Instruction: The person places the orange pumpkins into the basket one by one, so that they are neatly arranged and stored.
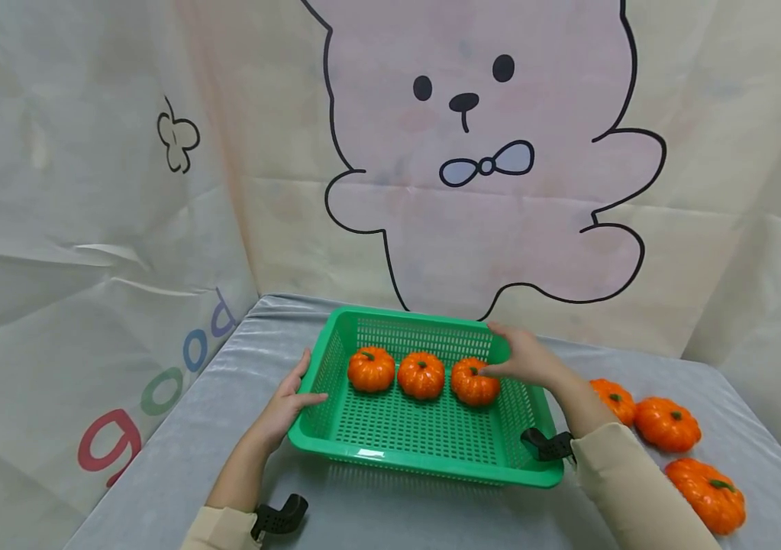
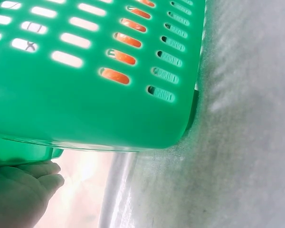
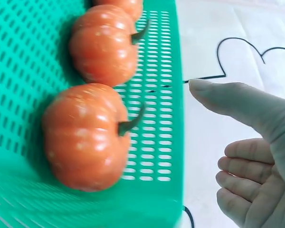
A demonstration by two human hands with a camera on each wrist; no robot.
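Observation:
A green plastic basket (image 1: 417,464) with slotted walls sits on the cloth-covered table. Three small orange pumpkins form a row inside it: a left pumpkin (image 1: 371,370), a middle pumpkin (image 1: 421,375) and a right pumpkin (image 1: 471,384). At the basket's left rim, my left hand (image 1: 285,412) grips the edge, thumb on the inner side and fingers outside; in the left wrist view its fingertips show beneath the rim. My right hand (image 1: 524,357) is over the back right corner, near the right pumpkin. The right wrist view shows that hand (image 3: 256,156) with thumb extended, fingers relaxed, holding nothing.
Right of the basket, three more pumpkins lie on the table: a front one (image 1: 706,495), a middle one (image 1: 667,425) and one partly behind the right forearm (image 1: 613,399). A printed cloth backdrop (image 1: 486,252) stands behind the grey tablecloth (image 1: 225,428).

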